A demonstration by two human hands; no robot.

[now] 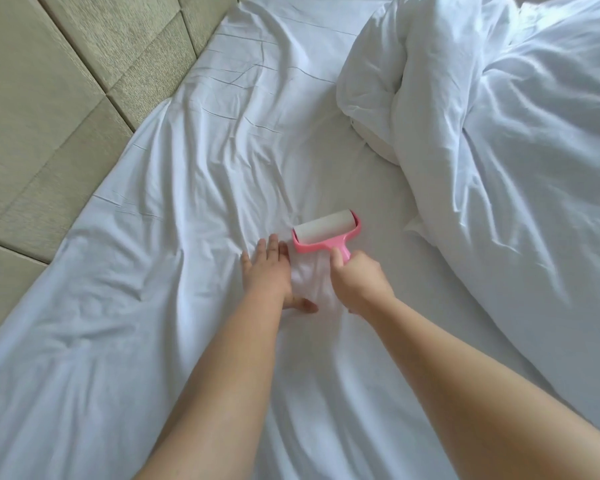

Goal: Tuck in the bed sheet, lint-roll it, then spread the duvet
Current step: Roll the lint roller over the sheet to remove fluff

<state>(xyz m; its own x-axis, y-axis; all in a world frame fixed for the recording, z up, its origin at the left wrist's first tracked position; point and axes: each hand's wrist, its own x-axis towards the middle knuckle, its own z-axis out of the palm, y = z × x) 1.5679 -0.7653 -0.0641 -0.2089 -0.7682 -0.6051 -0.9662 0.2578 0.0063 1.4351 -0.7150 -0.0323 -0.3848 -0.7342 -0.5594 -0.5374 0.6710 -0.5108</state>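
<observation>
Leaning over the bed, the person works with both bare arms stretched out across the wrinkled white cotton bed sheet [174, 188]. The right hand [359, 284] has its fingers wrapped round the handle of a pink plastic lint roller with a white paper drum [326, 232], and the drum lies on the sheet near the middle of the mattress. Just beside it, the left hand [271, 271] lies flat on the fabric, fingers straight and slightly spread, thumb out to the side, pressing the cloth down. Creases fan away from both hands toward the padded beige fabric headboard panels [59, 98] along the left edge. A crumpled white duvet [499, 140] is heaped on the right part of the bed, well apart from the roller.
</observation>
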